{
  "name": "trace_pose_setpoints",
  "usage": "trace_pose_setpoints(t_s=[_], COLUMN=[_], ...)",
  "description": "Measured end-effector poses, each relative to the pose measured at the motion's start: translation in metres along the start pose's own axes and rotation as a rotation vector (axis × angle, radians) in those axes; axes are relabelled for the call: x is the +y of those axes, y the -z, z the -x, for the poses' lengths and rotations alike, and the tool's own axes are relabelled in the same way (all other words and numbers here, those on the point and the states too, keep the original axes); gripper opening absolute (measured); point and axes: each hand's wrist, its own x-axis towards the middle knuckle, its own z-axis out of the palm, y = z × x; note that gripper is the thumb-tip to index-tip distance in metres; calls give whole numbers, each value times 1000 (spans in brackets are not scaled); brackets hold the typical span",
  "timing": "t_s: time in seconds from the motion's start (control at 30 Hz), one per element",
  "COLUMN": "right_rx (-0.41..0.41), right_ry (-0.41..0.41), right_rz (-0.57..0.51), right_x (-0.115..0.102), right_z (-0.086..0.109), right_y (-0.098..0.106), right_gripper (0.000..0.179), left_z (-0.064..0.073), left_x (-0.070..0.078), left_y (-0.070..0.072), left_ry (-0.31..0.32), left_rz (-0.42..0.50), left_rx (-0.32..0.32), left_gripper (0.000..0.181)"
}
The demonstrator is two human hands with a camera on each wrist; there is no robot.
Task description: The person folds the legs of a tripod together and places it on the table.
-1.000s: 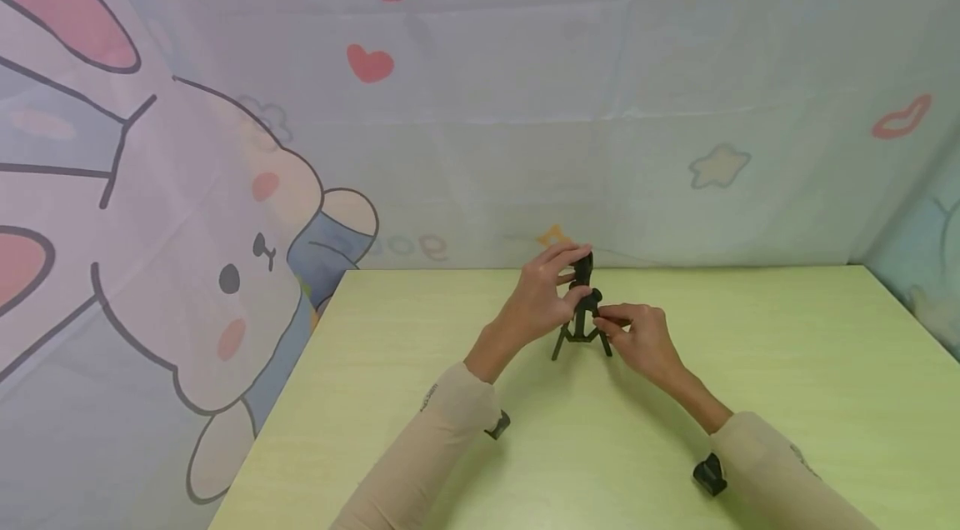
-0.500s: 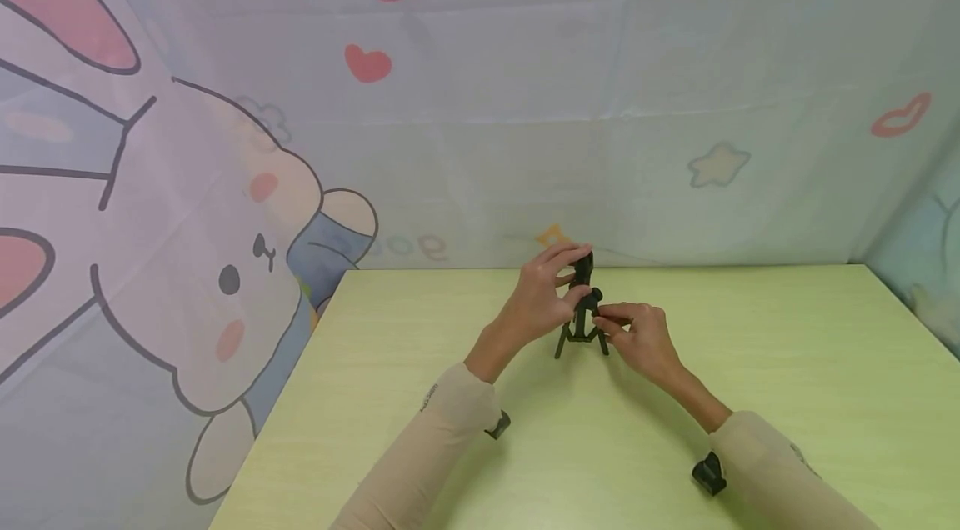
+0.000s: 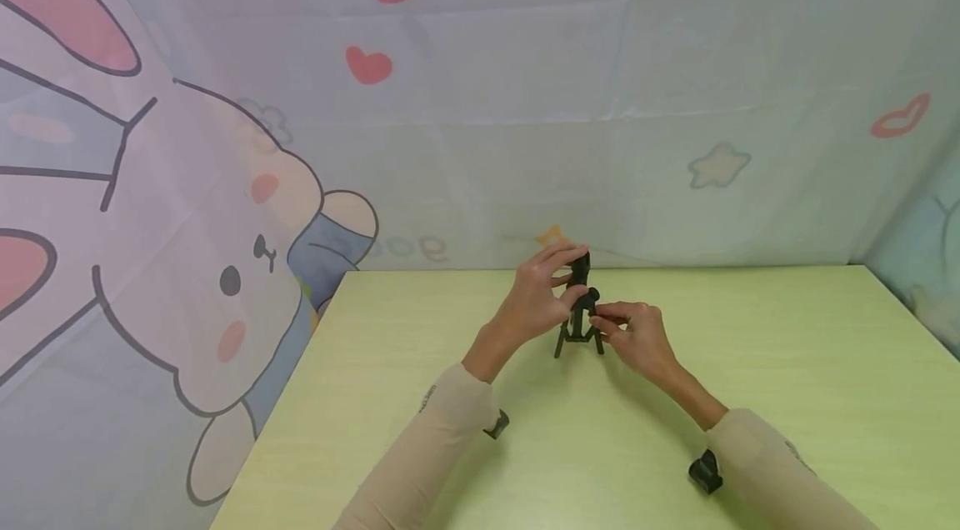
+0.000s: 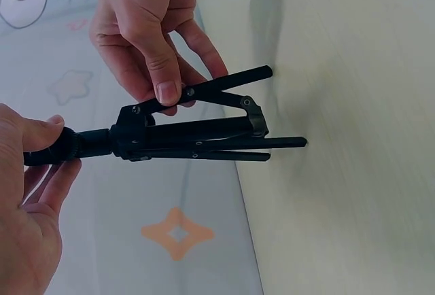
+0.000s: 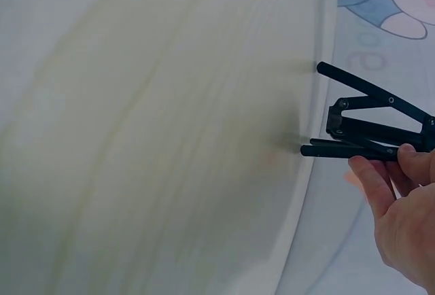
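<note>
A small black tripod (image 3: 577,323) stands upright near the back of the table, its spread legs pointing down. My left hand (image 3: 534,297) grips its top part, thumb in front and fingers behind. My right hand (image 3: 637,337) pinches one leg on the right side between thumb and fingers. In the left wrist view, the tripod (image 4: 204,128) shows hinged braces joining the legs to the centre column, and the right thumb presses near a brace joint. The right wrist view shows the leg tips close to the tabletop, with the right hand (image 5: 411,223) at the upper leg.
The pale yellow-green table (image 3: 420,347) ends at its back edge against a hanging cloth (image 3: 510,172) printed with a rabbit and hearts. A dark device (image 3: 705,472) sits at the right wrist, and another (image 3: 497,424) at the left.
The tripod's legs have drawn closer together, the right leg tip moving left and inward. Both hands have shifted very slightly left, keeping their holds.
</note>
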Motion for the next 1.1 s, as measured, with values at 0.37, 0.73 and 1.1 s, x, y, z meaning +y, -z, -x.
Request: trace_pose_setpoints(t_s=[0.37,0.73,1.1], right_rx=[-63,-254,-325], right_ry=[-14,1,37], right_rz=[37,81,175], right_x=[-3,14,19], right_z=[-7,-4,-4], right_y=[5,18,13], right_gripper=[13,10,7], left_z=[-2,-1,0], left_x=[1,-1,-2], left_y=[3,2,-1], left_ry=[-5,-19,-32], left_rz=[-11,-18,-10], left_rx=[8,8,-4], left_gripper=[53,54,55])
